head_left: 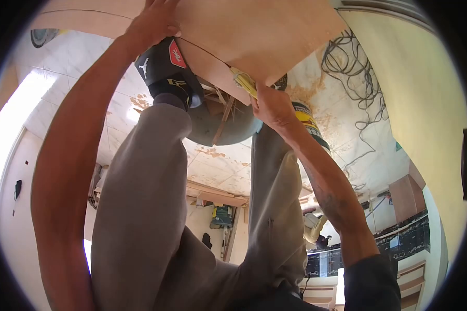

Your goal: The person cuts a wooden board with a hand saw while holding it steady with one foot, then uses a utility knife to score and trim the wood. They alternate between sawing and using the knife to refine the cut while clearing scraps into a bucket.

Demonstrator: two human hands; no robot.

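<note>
A thin tan board (264, 36) spans the top of the head view, with a dark cut line running diagonally across it. My right hand (276, 106) is closed around a yellow utility knife (244, 81), whose tip meets the board at the lower end of that line. My left hand (154, 25) rests on the board near the line's upper left part; its fingers are partly cut off by the frame's top edge. A black shoe (166, 72) with a red patch is right below my left hand, against the board.
A round tub (207, 129) with wood scraps lies beneath the board between my legs. To its right stands a bucket with a yellow label (307, 120). A tangled dark cable (347, 67) lies on the dusty tiled floor. A large pale panel (415, 83) rises at right.
</note>
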